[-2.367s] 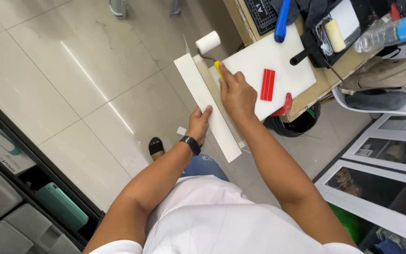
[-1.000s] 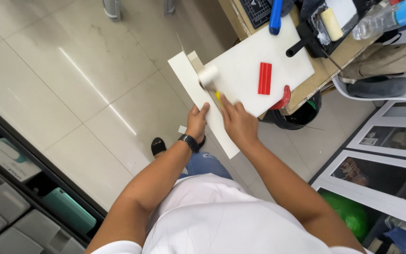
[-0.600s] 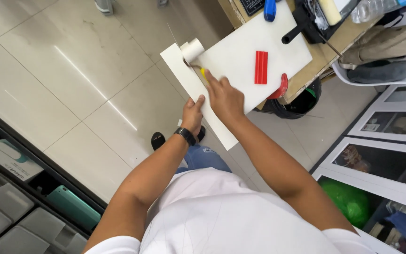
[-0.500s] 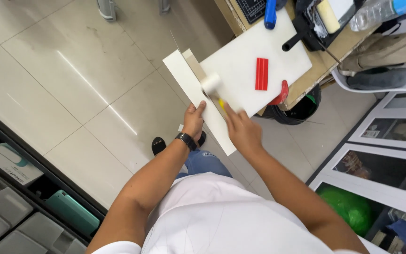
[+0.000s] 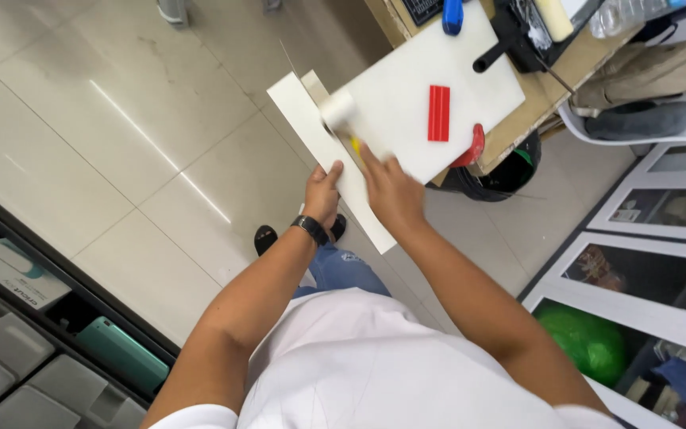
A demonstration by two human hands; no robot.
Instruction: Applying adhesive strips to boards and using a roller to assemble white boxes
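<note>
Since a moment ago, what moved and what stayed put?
The right hand rolled the small paint roller back and forth along the white strip; it is now mid-strip. The left hand kept steadying the strip, and the red block stayed on the white board.

Wooden table (image 5: 553, 83) (cluttered): white board (image 5: 406, 111), black tray (image 5: 529, 36).

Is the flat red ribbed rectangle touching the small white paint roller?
No, the flat red ribbed rectangle lies apart from the small white paint roller.
</note>
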